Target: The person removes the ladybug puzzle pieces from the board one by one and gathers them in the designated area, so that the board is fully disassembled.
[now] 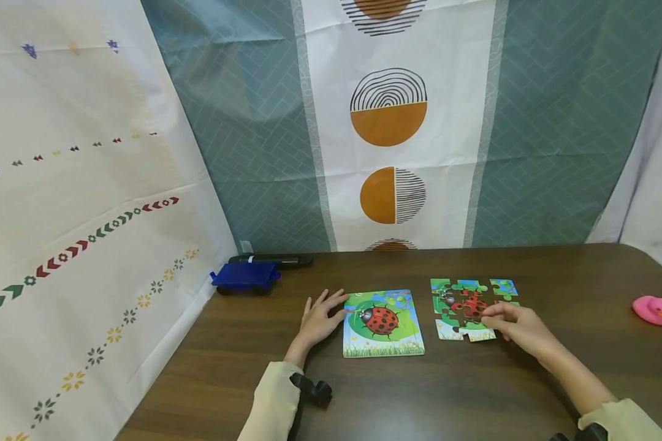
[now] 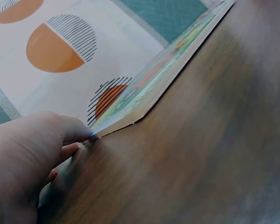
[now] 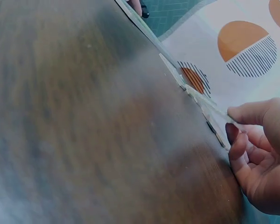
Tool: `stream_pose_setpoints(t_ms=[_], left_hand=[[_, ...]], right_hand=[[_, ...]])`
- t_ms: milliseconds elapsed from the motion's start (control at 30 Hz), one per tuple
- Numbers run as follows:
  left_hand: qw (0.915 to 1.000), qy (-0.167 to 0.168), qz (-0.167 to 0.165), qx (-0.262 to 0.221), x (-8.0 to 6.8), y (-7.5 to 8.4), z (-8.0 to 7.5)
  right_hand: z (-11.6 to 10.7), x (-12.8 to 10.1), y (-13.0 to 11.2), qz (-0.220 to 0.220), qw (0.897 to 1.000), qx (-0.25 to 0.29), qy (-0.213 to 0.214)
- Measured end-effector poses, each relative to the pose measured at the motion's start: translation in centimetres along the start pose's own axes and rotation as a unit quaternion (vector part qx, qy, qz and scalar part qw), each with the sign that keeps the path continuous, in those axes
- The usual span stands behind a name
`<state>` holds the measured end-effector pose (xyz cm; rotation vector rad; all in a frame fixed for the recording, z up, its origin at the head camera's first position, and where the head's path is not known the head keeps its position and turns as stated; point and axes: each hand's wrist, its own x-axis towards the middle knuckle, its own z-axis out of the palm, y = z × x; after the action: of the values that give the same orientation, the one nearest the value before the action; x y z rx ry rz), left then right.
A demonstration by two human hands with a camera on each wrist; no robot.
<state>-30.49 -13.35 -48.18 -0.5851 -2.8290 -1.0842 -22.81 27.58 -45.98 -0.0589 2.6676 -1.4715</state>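
Note:
A ladybird picture card [image 1: 383,323] lies flat on the dark wooden table [image 1: 408,392]. My left hand [image 1: 322,313] rests beside it with fingers spread, the fingertips touching its left edge. In the left wrist view the thumb [image 2: 60,128] sits at the card's near corner [image 2: 130,109]. To the right lies a partly joined ladybird jigsaw [image 1: 466,306]. At its lower right side my right hand [image 1: 495,317] pinches a puzzle piece [image 1: 481,334] with curled fingers. The right wrist view shows those fingers [image 3: 240,140] closed on the thin edge of the pieces [image 3: 210,109].
A blue toy wagon [image 1: 245,277] and a black object [image 1: 270,260] behind it stand at the table's back left. A pink rubber duck [image 1: 653,309] sits near the right edge. Patterned cloths hang behind and to the left of the table.

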Motion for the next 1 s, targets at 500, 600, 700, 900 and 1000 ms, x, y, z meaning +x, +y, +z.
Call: stream_pose_setpoints(t_ms=[500, 600, 700, 900, 1000], left_hand=[[1.0000, 0.005, 0.001, -0.004, 0.09, -0.09, 0.06], [1.0000, 0.002, -0.002, -0.005, 0.05, 0.01, -0.01], [1.0000, 0.002, -0.003, -0.009, 0.05, 0.09, -0.05], [0.9999, 0.001, -0.004, -0.009, 0.04, 0.14, 0.02], [0.9999, 0.001, -0.005, -0.009, 0.02, 0.20, 0.00]], right_hand=[[0.25, -0.11, 0.29, -0.034, 0.990, -0.125, 0.061], [0.41, -0.16, 0.21, -0.047, 0.985, -0.148, 0.071], [0.55, -0.18, 0.23, -0.053, 0.983, -0.157, 0.076], [0.58, -0.18, 0.32, -0.058, 0.983, -0.159, 0.076], [0.54, -0.16, 0.30, -0.059, 0.983, -0.159, 0.073]])
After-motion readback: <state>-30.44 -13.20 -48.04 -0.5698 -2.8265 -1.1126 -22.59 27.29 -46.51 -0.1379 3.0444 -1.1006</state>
